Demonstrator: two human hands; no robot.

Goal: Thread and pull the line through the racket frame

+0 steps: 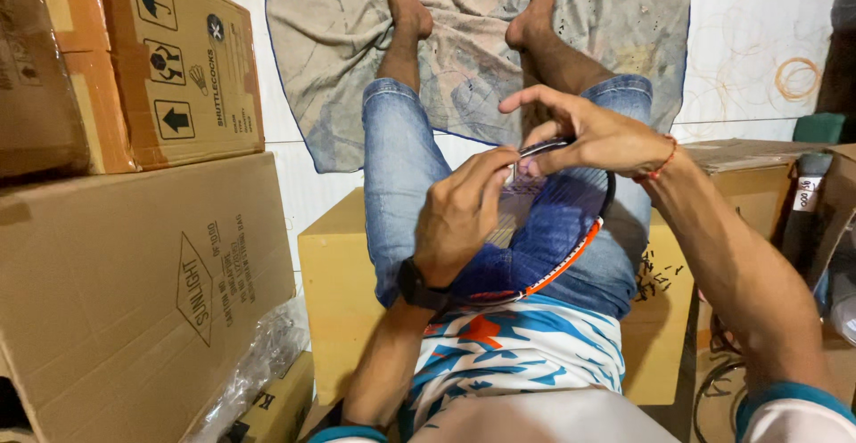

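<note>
Racket [571, 251] on lap, 2 hands at its far rim.
We see left hand [459, 220] and right hand [593, 135] pinching the rim, long axis toward torso.

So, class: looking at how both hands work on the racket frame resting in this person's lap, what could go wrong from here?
1. The racket lies loose on the lap, unclamped; it may twist or slide while the left hand and right hand pinch near the top of its frame.
2. Fingertips press among the strings; a slip could sting or cut.
3. The person sits on a box with stacked cartons close by, which cramps the left elbow.
</note>
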